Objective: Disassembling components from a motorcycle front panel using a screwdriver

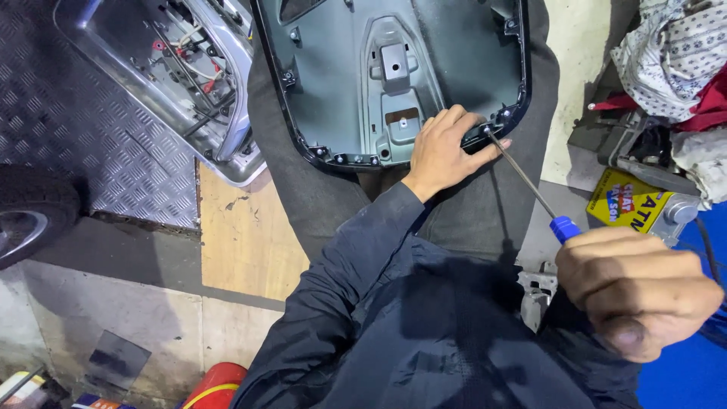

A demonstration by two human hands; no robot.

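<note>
A grey-green plastic body panel with a black rim lies inside-up on a dark cloth at the top centre. My left hand rests on the panel's lower right corner, fingers gripping the rim beside a screw point. My right hand is closed around a screwdriver with a blue handle. Its thin metal shaft slants up and left, and the tip meets the panel's corner right next to my left fingers. My dark jacket sleeves fill the lower middle of the view.
A silver panel with wiring lies on chequer plate at the upper left. A tyre sits at the left edge. A yellow box, rags and metal parts lie at the right. A red canister stands at the bottom.
</note>
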